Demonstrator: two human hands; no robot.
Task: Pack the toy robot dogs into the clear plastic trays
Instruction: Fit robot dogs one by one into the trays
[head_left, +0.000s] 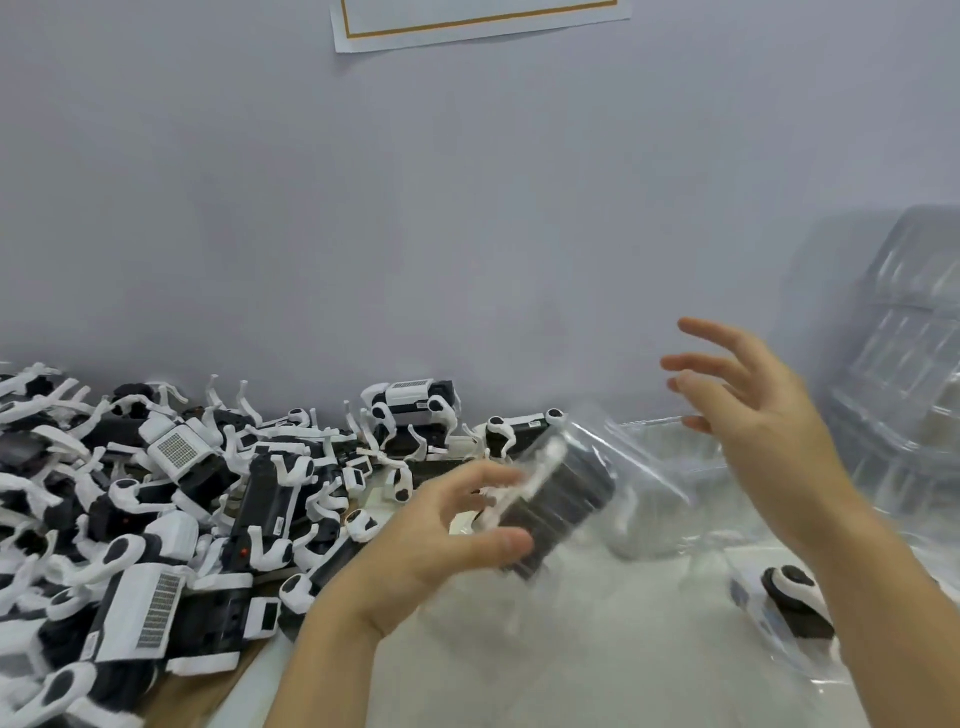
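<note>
Head view: the left hand (441, 540) sits at centre frame, its grip curled round a toy robot dog (558, 506), thumb below and fingers (467, 483) above the blurred dark-and-white body. The dog is tilted, its far end pointing up and right, and it appears to be partly inside a blurred clear plastic tray (644, 499) lying on the worktop (597, 665); whether dog and tray touch cannot be told through the blur. The right hand (753, 415) hovers above and to the right of the dog, apart from it, its grip spread with fingers extended and holding nothing. To the left a heap of robot dogs (156, 499) covers the worktop up to the wall (467, 208). Another dog (789, 608) lies in clear plastic at the lower right, just beside the right forearm. A stack of clear trays (904, 353) leans at the far right.
</note>
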